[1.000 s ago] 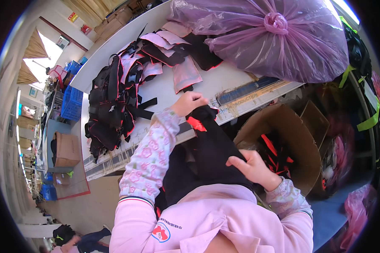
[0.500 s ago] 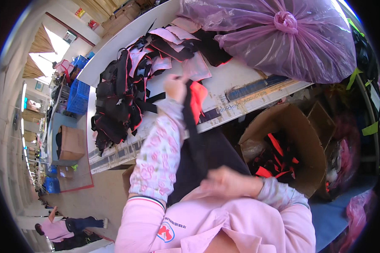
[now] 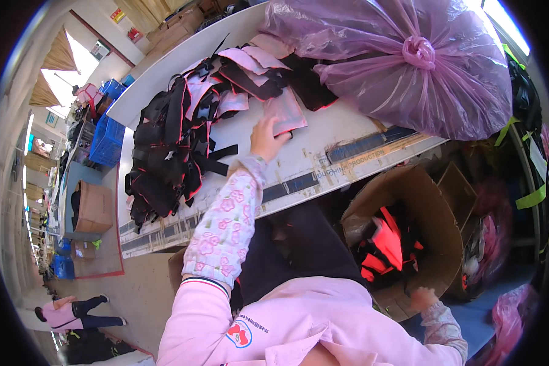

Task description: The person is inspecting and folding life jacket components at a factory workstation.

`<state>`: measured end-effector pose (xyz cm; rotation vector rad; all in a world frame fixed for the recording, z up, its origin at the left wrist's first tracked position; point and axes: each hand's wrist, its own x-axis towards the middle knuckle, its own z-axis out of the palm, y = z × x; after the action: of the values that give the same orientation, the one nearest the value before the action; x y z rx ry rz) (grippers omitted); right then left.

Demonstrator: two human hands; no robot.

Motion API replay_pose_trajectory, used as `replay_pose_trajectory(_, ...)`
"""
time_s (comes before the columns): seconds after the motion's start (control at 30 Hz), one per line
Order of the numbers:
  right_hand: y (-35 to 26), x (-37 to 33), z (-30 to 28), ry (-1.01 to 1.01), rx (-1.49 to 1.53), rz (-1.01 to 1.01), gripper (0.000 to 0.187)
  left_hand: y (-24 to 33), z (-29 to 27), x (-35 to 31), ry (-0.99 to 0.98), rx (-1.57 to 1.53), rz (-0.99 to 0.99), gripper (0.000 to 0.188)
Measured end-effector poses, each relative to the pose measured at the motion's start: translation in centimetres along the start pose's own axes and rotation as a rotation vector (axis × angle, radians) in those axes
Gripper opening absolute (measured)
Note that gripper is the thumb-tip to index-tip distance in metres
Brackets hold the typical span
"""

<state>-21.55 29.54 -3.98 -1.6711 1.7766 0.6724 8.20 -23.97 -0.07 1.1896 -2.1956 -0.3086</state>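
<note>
My left hand [image 3: 266, 139] is at the near edge of a pale pink fabric piece with a dark underside [image 3: 285, 110] on the table, its fingers closed on that edge. Beside it, to the left, lies a heap of black straps and padded pieces with orange-red edging [image 3: 171, 143]. My right hand [image 3: 424, 299] is low on the right, at the near side of an open cardboard box [image 3: 436, 244]. It is blurred, and its fingers cannot be made out. Inside the box lie black and bright orange-red pieces [image 3: 387, 241].
A large tied purple plastic bag [image 3: 409, 79] covers the table's far right. The white table [image 3: 274, 174] has a worn, taped front edge. Another carton [image 3: 94, 204] and blue crates [image 3: 108, 140] stand to the left. A person in pink [image 3: 64, 314] is far off at lower left.
The black and orange-red piece has left my hands; a larger orange-red piece shows in the box. My left hand has come onto the pale fabric piece, and my right hand has moved right, beside the box.
</note>
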Motion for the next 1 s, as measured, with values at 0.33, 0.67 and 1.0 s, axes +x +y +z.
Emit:
replay_pose_trajectory(0.33, -7.5, 12.0, -13.2, 0.428, 0.453, -0.378, 0.032, -2.3, 2.5, 0.3, -0.209, 0.389, -0.092, 0.054)
replay_pose_trajectory(0.67, -18.2, 19.2, -25.3, 0.771, 1.282, -0.704, 0.06, 10.5, -3.4, -16.3, -0.134, -1.71, -0.887, 0.029)
replay_pose_trajectory(1.0, -19.2, 20.0, -22.6, 0.971, 0.569, -0.361, 0.058, 5.4, -5.4, -14.4, 0.055, -0.218, 0.153, 0.016)
